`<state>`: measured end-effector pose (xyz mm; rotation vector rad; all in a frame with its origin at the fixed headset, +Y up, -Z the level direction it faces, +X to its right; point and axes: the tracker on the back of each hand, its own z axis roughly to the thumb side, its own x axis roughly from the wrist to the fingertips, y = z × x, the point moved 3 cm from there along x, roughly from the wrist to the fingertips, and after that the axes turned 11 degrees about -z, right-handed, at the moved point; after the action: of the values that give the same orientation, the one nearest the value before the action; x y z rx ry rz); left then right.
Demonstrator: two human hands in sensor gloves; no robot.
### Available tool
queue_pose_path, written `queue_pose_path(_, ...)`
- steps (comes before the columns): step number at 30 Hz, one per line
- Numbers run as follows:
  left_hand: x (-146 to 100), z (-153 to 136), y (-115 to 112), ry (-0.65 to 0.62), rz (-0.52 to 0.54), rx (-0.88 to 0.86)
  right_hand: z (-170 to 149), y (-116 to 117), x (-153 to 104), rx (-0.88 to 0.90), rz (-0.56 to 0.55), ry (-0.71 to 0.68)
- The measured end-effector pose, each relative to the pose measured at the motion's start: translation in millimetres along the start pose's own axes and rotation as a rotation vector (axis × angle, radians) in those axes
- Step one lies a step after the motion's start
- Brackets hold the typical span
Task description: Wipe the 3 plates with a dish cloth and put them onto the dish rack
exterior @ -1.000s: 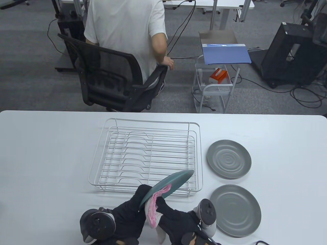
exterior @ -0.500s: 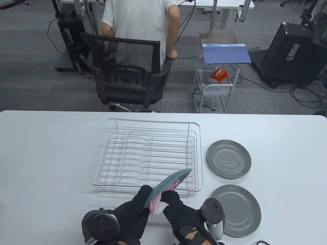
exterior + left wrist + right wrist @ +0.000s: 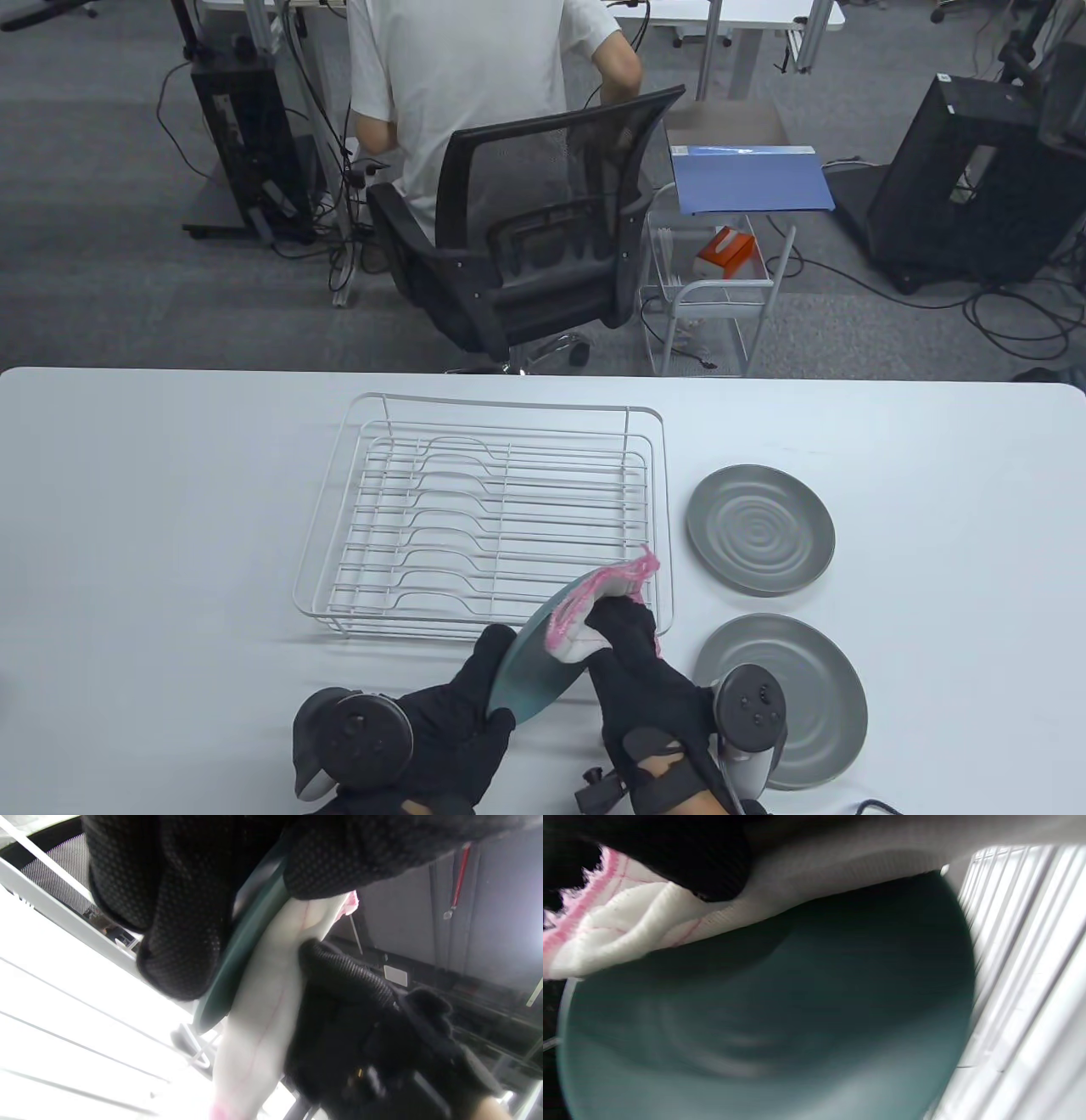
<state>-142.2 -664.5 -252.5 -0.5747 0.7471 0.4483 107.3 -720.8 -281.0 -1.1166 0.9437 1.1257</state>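
Observation:
My left hand [image 3: 475,679] grips the lower edge of a teal plate [image 3: 534,671], held tilted on edge just in front of the white wire dish rack [image 3: 492,518]. My right hand [image 3: 632,645] holds a pink-and-white dish cloth [image 3: 594,598] pressed against the plate's upper face near its far rim. In the right wrist view the plate's face [image 3: 780,1018] fills the frame with the cloth [image 3: 628,929] along its top. In the left wrist view my fingers [image 3: 178,942] clamp the plate's edge [image 3: 237,955] beside the cloth [image 3: 263,1010]. Two grey plates [image 3: 760,528] [image 3: 797,692] lie flat right of the rack.
The rack holds nothing. Beyond the table's far edge a person sits on a black office chair [image 3: 543,246], next to a small wire trolley [image 3: 713,289] and a blue folder [image 3: 751,178]. Open white tabletop [image 3: 153,526] lies left of the rack.
My right hand has slid the cloth up the plate from near its lower edge to its far rim. The plate has turned a bit steeper. The person behind has swivelled the chair rightward.

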Motion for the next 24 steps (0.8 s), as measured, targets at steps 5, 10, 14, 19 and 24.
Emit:
queue_pose_path(5, 3, -6, -5, 0.016, -0.038, -0.054, 11, -4, 3, 0.06, -0.011, -0.089)
queue_pose_path(10, -1, -22, 0, 0.103, 0.039, -0.115, 20, -14, 8, 0.217, -0.025, -0.142)
queue_pose_path(14, -9, -31, 15, 0.194, 0.168, -0.025, 20, -26, 12, 0.313, -0.075, -0.107)
queue_pose_path(19, -22, -45, 37, 0.267, 0.277, -0.045, 20, -28, 11, 0.377, -0.095, -0.08)
queue_pose_path(24, -35, -59, 64, 0.318, 0.377, 0.042, 20, -29, 11, 0.376, -0.1, -0.081)
